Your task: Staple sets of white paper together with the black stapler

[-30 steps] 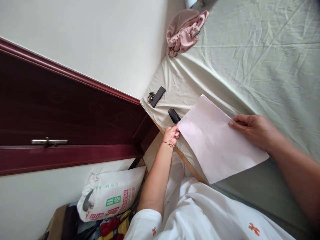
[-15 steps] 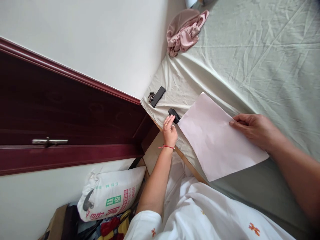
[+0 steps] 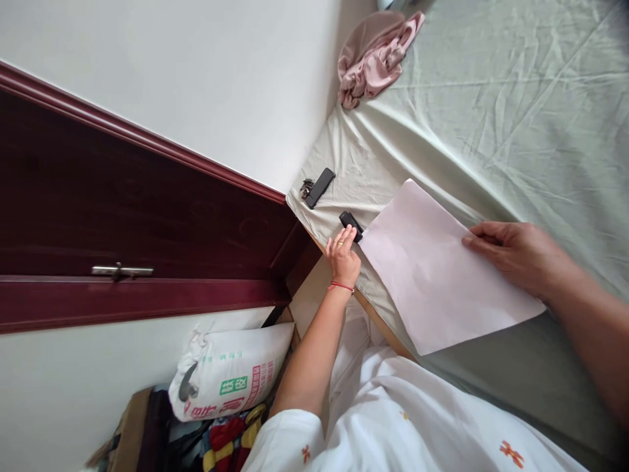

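Observation:
A sheet of plain white paper lies at an angle over the bed's edge. My right hand pinches its right side, thumb on top and the other fingers partly under it. Against the paper's left corner sits a small black stapler-like object; its exact kind is unclear. My left hand, with a ring and a red string bracelet, has its fingers stretched out and spread. Its fingertips touch the near side of the black object without wrapping round it.
A longer black object lies beside a bunch of keys at the bed corner. Pink cloth is bunched against the wall. A dark red door stands at left, a printed white sack below it. The bed sheet is wrinkled.
The view has shifted slightly, so things sit a little farther right. My left fingers look more spread at the black object. My right hand keeps its hold on the paper.

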A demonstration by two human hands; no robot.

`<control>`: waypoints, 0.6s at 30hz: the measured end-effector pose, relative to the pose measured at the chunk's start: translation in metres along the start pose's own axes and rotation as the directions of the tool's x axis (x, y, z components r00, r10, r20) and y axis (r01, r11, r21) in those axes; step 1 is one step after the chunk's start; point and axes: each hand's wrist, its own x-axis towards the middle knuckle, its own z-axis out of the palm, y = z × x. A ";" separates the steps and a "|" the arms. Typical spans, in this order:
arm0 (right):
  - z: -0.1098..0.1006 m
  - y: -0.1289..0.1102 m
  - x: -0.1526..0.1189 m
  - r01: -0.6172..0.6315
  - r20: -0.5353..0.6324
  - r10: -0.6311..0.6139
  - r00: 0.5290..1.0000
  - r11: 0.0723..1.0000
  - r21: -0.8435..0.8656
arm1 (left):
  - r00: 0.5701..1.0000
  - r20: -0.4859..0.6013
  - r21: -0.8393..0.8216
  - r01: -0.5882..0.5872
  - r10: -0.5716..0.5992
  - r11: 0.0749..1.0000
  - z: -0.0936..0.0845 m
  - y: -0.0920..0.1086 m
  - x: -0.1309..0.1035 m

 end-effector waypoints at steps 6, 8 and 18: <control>-0.001 0.002 0.000 0.049 -0.015 -0.048 0.999 0.993 0.109 | 0.999 -0.047 -0.169 -0.023 0.015 0.985 -0.004 0.001 0.002; -0.002 0.004 0.000 0.038 -0.062 -0.028 0.998 0.985 0.168 | 0.998 -0.057 -0.253 -0.002 -0.013 0.967 -0.004 0.000 -0.003; -0.009 -0.018 -0.012 -0.056 -0.066 0.149 0.987 0.689 0.723 | 0.843 0.126 -0.764 0.418 -0.522 0.491 -0.011 0.022 -0.047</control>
